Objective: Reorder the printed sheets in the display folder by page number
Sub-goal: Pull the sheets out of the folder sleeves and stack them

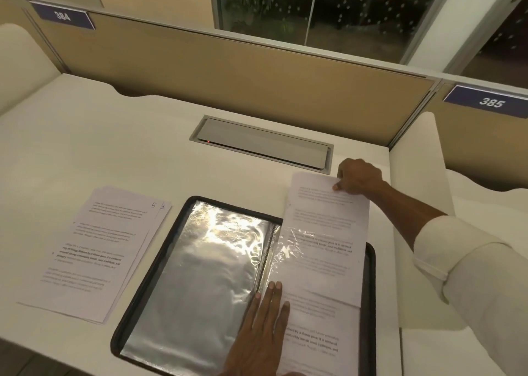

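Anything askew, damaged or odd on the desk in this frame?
Nothing damaged or spilled. The right hand grips a printed sheet that sits half in, half out of a sleeve of the display folder and juts past its top edge. The left hand presses flat near the spine. The loose stack lies slightly fanned.

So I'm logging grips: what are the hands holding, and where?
Right hand pinches the printed sheet at its top edge; left hand only presses flat on the display folder.
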Tool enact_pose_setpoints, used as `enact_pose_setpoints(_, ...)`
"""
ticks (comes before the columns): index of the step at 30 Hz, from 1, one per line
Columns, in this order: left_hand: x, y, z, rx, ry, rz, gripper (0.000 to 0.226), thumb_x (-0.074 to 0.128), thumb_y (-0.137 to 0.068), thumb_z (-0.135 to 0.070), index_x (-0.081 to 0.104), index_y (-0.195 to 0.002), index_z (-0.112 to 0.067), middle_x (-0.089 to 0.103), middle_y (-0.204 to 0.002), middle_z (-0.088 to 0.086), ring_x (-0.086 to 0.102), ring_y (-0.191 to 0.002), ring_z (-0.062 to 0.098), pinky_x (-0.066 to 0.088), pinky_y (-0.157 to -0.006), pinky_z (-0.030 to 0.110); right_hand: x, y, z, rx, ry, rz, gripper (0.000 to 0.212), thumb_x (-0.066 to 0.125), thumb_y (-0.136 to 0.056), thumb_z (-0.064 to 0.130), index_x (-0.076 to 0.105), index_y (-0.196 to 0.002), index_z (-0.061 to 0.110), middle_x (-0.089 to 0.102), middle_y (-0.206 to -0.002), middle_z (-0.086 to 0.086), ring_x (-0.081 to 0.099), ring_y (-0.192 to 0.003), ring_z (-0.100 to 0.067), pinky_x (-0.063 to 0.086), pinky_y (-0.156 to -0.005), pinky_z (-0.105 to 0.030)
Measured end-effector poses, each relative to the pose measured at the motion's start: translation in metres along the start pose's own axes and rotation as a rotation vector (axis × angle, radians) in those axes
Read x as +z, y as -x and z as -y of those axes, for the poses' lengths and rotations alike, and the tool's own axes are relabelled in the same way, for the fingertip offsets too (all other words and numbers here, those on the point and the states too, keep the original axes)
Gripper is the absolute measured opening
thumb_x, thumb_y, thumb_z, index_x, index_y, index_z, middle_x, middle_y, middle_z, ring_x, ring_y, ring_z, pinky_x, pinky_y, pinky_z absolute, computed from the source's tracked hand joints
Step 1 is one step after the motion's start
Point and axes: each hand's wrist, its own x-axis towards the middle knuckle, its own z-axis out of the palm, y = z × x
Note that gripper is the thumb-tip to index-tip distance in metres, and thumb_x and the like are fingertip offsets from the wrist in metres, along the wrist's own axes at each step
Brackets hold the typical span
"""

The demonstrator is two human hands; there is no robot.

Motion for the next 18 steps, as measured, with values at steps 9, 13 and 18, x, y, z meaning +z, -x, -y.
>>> enact_pose_setpoints(9, 0.007, 0.0, 0.005, 0.041, -0.061, -0.063, 0.053, 0.074, -0.09, -0.015, 0.057, -0.14, -0.008, 0.047, -0.158, 0.026, 0.045, -0.149, 0.041, 0.055, -0.102, 0.055, -0.071, -0.006, -0.005, -0.148, -0.081, -0.635, 0.014, 0.074, -0.095, 0.024, 0.069, -0.102, 0.012, 0.074, -0.097, -0.017, 0.068, -0.087, -0.039, 0.046, -0.069, -0.038)
enact_pose_setpoints(13, 0.006, -0.001, 0.009, 0.036, 0.003, 0.05, 0.04, 0.07, -0.096, -0.02, 0.061, -0.135, -0.011, 0.047, -0.158, 0.026, 0.045, -0.149, 0.04, 0.055, -0.103, 0.054, -0.11, 0.023, 0.013, -0.376, -0.136, -0.803, 0.014, 0.075, -0.093, 0.031, 0.071, -0.098, 0.018, 0.076, -0.088, -0.009, 0.067, -0.076, -0.036, 0.053, -0.063, -0.04)
enact_pose_setpoints(18, -0.03, -0.013, 0.027, -0.136, 0.342, 0.295, 0.085, 0.051, -0.091, -0.08, 0.048, -0.15, -0.018, 0.028, -0.171, 0.007, 0.03, -0.156, 0.023, 0.052, -0.11, 0.046, -0.134, 0.099, 0.059, -0.714, -0.119, -0.838, 0.011, 0.077, -0.094, 0.026, 0.073, -0.095, 0.016, 0.074, -0.088, -0.003, 0.062, -0.071, -0.021, 0.054, -0.059, -0.039)
